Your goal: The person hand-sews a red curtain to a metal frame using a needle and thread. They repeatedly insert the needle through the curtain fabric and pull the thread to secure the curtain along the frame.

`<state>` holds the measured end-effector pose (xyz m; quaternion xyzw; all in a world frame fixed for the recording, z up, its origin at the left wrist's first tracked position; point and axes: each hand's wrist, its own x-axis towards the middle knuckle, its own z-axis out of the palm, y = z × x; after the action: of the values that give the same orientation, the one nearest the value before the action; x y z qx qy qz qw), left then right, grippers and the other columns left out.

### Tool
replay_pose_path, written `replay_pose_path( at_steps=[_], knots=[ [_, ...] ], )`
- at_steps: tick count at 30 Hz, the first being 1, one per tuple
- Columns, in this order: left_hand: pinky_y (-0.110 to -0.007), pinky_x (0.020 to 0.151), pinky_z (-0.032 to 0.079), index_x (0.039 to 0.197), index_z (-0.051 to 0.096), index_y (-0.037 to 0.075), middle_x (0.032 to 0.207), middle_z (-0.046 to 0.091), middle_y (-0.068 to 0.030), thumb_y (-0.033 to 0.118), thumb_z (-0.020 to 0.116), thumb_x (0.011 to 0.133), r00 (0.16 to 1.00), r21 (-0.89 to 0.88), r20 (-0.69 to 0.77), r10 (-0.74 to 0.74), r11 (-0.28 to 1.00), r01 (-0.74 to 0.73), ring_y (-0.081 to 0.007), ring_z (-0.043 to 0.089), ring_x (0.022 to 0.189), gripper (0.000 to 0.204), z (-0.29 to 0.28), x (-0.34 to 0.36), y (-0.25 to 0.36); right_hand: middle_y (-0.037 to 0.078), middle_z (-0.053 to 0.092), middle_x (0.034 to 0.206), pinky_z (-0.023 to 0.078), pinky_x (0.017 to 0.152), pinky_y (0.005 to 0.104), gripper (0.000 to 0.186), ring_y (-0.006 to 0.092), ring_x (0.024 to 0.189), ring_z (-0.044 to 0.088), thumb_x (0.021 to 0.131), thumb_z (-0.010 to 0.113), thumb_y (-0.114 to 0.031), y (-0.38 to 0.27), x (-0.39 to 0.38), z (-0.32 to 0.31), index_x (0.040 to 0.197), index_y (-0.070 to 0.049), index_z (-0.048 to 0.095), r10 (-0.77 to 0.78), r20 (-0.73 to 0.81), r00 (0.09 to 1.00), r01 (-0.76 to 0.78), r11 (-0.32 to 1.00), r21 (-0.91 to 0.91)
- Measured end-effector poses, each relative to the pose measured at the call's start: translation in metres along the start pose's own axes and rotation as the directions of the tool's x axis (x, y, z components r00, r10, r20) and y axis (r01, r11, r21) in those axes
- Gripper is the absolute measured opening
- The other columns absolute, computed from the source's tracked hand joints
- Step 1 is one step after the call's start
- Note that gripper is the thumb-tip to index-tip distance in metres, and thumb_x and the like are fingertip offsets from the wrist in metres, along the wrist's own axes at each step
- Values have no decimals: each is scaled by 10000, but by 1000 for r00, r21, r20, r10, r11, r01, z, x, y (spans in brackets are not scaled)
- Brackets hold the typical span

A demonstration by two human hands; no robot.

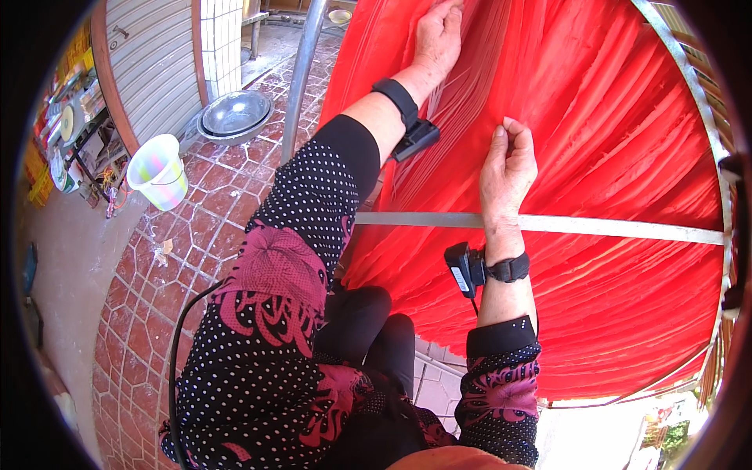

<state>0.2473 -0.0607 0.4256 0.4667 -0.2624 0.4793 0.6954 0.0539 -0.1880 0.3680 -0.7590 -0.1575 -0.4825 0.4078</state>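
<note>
Many layers of thin red sheeting [611,164] hang in folds over a metal frame; whether it is cloth or film I cannot tell. My left hand [437,39] reaches to the far upper part, its fingers closed at the sheeting beside a band of fine pale strands or edges [458,117]. Closer to me, my right hand [509,168] is raised over a flat metal bar [611,227], thumb and fingers pinched together at a fold of the sheeting. Both wrists wear black straps with small black devices.
A curved metal rim [697,110] bounds the sheeting at right, and an upright metal pole [301,78] stands left of it. A pastel striped bucket [159,172] and wide metal basins [235,113] sit on the red tiled floor. A shutter door [153,66] and cluttered shelf [82,125] lie beyond.
</note>
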Motion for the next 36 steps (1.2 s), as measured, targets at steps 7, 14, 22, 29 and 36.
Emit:
replay_pose_path(
  at_steps=[7,14,22,29,36],
  knots=[
    [-365,1045,407,1210,616,-11,1241,610,-210,138,507,981,945,371,211,250,874,-314,-303,552,1207,294,-35,13,-14,12,620,885,468,762,217,116,71,828,534,978,569,-73,-6,1,-2,1058,-3,614,74,31,997,-75,996,42],
    [-422,1096,338,1158,655,29,1262,595,-170,150,523,932,797,633,529,292,489,-600,-322,479,1269,288,-44,1,-4,104,666,825,512,713,273,105,121,755,608,964,567,-64,-5,1,-3,1043,-15,616,7,6,1000,-7,1000,-25],
    [-510,1169,190,1160,673,66,1321,577,-109,205,497,883,401,-372,795,-456,-888,-271,-276,409,1343,356,-64,-7,10,112,672,839,516,730,277,103,124,776,617,961,572,-59,-2,1,-2,1040,-14,619,-35,-7,999,35,999,-12],
    [-536,1196,132,1200,658,65,1367,552,-90,219,484,879,381,248,873,-302,-397,-884,-260,359,1390,396,-90,2,24,123,684,865,520,745,278,107,133,797,637,958,574,-58,-3,2,-3,1041,-8,619,-21,13,1000,21,1000,-8],
    [-571,1197,91,1186,663,68,1374,546,-101,221,468,895,356,250,885,-300,-338,-907,-279,363,1388,382,-83,-11,13,127,690,868,526,747,285,111,146,796,646,957,576,-63,-4,2,-2,1043,-9,622,-44,12,999,45,999,-28]
  ],
)
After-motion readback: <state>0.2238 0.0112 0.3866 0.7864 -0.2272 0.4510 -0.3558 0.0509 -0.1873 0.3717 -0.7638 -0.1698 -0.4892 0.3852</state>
